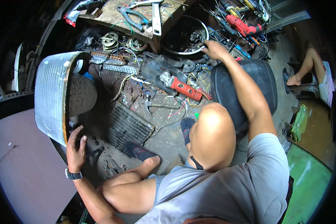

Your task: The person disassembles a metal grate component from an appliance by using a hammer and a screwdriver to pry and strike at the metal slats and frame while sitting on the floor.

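Note:
My left hand (pixel 76 149), with a dark watch on its wrist, has its fingers apart at the lower edge of a silver, ribbed curved shell (pixel 50 97). Inside that shell sits a perforated grey drum (pixel 82 95). My right hand (pixel 214 50) reaches far forward, its fingers bent over the rim of a round dark basin (pixel 183 53). Metal scraps (pixel 196 39) lie in the basin. Between my arms, on the floor, are a red angle grinder (pixel 186 89), a hammer (pixel 156 105) and a dark slatted grate (pixel 127 127).
A wooden bench (pixel 115 13) ahead carries pliers (pixel 132 16) and an adjustable wrench (pixel 156 18). Power drills (pixel 239 24) and loose cables lie at the far right. A black padded seat (pixel 246 86) stands beside my right knee. Another person's leg (pixel 308 67) shows at the right.

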The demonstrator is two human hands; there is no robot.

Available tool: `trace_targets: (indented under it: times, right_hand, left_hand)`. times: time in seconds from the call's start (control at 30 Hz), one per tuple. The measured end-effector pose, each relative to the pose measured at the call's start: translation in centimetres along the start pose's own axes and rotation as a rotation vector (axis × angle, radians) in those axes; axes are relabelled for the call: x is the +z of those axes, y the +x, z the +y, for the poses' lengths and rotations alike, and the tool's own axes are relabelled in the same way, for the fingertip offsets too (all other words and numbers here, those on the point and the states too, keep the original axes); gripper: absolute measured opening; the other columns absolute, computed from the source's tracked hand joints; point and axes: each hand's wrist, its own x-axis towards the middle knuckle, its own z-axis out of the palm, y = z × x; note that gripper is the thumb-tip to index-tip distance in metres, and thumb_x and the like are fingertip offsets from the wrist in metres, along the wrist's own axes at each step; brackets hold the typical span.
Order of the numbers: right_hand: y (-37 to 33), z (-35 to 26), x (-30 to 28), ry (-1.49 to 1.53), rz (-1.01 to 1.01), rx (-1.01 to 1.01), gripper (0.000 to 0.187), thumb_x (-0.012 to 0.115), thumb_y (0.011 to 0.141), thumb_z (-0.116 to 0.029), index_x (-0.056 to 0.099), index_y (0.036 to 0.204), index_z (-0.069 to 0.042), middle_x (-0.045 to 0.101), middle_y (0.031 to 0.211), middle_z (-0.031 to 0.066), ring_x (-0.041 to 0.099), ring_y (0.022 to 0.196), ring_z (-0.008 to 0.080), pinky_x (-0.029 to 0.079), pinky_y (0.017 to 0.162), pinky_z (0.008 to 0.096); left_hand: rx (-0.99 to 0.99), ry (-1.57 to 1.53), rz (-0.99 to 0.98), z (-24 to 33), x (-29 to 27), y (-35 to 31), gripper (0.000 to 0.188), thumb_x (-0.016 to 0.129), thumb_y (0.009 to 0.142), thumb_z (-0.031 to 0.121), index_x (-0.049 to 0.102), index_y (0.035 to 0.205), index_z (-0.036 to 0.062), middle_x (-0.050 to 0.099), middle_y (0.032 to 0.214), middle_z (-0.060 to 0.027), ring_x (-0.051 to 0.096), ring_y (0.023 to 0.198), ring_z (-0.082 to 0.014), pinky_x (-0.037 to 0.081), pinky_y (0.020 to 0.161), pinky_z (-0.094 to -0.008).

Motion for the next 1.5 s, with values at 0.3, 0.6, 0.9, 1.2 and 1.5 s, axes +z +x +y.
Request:
trace_targets:
  times: [0.3,0.6,0.9,1.2,1.5]
  right_hand:
    - [-16.1,-11.7,17.9,0.419,-0.326,-0.234,0.04,0.068,0.095,-0.027,0.067,0.129,-0.007,0.069,0.125,0.0209,0.066,0.117,0.0372,0.053,0.099,0.0444]
    - [-14.8,-17.8,29.9,-0.061,-0.001,-0.42,0.046,0.053,0.098,-0.032,0.056,0.133,-0.003,0.06,0.13,0.0227,0.057,0.126,0.0379,0.045,0.105,0.0571]
    - [-18.6,-20.1,20.1,0.192,-0.35,-0.1,0.054,0.058,0.098,-0.032,0.048,0.131,0.01,0.064,0.125,0.0345,0.067,0.11,0.0495,0.054,0.094,0.0556]
    - [-31.9,-6.3,19.9,0.212,-0.209,0.288,0.047,0.064,0.094,-0.027,0.058,0.123,0.008,0.067,0.118,0.0351,0.066,0.111,0.0497,0.055,0.094,0.0542]
    - [-32.2,-7.6,18.4,0.2,-0.161,0.336,0.043,0.065,0.094,-0.03,0.063,0.117,0.006,0.069,0.109,0.035,0.068,0.108,0.0496,0.053,0.095,0.0565]
  left_hand:
    - [-0.091,-0.119,0.046,-1.4,0.0,-4.7,0.038,0.064,0.103,0.019,0.063,0.138,0.003,0.067,0.135,-0.0154,0.061,0.128,-0.0281,0.043,0.112,-0.0401]
    - [-0.106,-0.125,0.058,-1.5,-0.1,-8.9,0.038,0.063,0.103,0.017,0.063,0.138,0.0014,0.068,0.134,-0.0154,0.062,0.125,-0.0255,0.046,0.109,-0.0379]
    - [-0.17,-0.292,0.104,-3.7,-1.3,-13.3,0.041,0.064,0.104,0.02,0.06,0.14,0.0009,0.067,0.134,-0.0144,0.061,0.125,-0.0228,0.045,0.109,-0.0369]
    - [-0.026,-0.288,0.08,-4.4,-0.2,-11.6,0.038,0.065,0.101,0.016,0.063,0.136,0.0012,0.069,0.131,-0.0146,0.063,0.123,-0.0237,0.046,0.108,-0.0357]
    - [-0.041,-0.273,0.085,-5.3,-1.4,-12.6,0.039,0.069,0.098,0.018,0.064,0.133,0.0019,0.07,0.125,-0.018,0.067,0.117,-0.0275,0.05,0.103,-0.037]
